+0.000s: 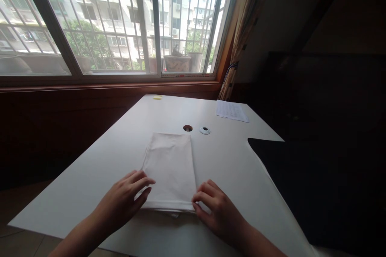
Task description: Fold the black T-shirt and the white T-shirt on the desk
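Note:
A white cloth [171, 164], folded into a layered rectangle, lies on the white table [99, 176]. My left hand [132, 188] rests at the cloth's left side near its front corner, thumb and fingers apart, with nothing held between them. At the front right corner, my right hand [212, 204] pinches the cloth's edge between thumb and index finger. Lower layers of the cloth stick out slightly under its front hem.
Beyond the cloth are a round hole [187, 128] in the tabletop and a round cover [205, 130]. Printed papers [232, 111] lie at the back right, a yellow note [157, 97] at the back left. A dark panel [289, 176] borders the right side.

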Motion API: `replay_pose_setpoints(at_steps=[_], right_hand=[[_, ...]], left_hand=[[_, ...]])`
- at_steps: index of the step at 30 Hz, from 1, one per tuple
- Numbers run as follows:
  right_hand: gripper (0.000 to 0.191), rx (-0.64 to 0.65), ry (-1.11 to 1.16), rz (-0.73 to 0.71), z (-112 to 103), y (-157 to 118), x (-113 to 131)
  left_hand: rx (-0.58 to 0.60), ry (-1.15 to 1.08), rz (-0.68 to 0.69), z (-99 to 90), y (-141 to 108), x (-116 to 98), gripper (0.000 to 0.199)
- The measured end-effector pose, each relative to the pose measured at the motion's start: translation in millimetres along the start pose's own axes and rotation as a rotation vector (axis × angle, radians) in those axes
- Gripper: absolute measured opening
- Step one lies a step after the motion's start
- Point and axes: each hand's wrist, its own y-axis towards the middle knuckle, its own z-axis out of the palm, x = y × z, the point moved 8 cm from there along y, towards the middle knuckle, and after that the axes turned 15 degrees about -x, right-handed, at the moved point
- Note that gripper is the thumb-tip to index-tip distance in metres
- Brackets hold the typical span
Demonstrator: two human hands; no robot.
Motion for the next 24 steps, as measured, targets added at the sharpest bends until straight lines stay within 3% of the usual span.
replay_pose_setpoints(at_steps=[3, 5, 8, 10, 16, 20, 24], right_hand=[[0.013, 0.060, -0.005, -0.075, 11.1, 8.2, 3.9], [0.013, 0.100, -0.018, -0.127, 21.7, 8.9, 3.7], [0.012, 0.105, -0.016, -0.156, 30.9, 5.7, 0.6], [0.012, 0.111, -0.014, -0.150, 32.7, 2.4, -0.9], [0.010, 0.144, -0.001, -0.125, 28.1, -1.7, -0.1], [0.010, 0.147, -0.009, -0.122, 24.7, -1.1, 0.8], [0.009, 0.177, -0.036, -0.107, 16.9, -1.4, 4.0]], left_hand=[[-0.016, 0.031, 0.136, 22.5, 23.4, -13.1, 0.036], [0.002, 0.094, 0.200, 45.9, 38.1, -9.4, 0.044], [0.046, 0.207, 0.188, 78.4, 61.5, 15.4, 0.054], [0.056, 0.269, 0.127, 89.8, 77.9, 37.3, 0.059], [0.132, 0.333, -0.087, 95.0, 114.7, 89.2, 0.062], [0.127, 0.356, -0.119, 92.5, 120.4, 96.6, 0.060], [0.123, 0.395, -0.150, 86.2, 107.4, 94.1, 0.061]])
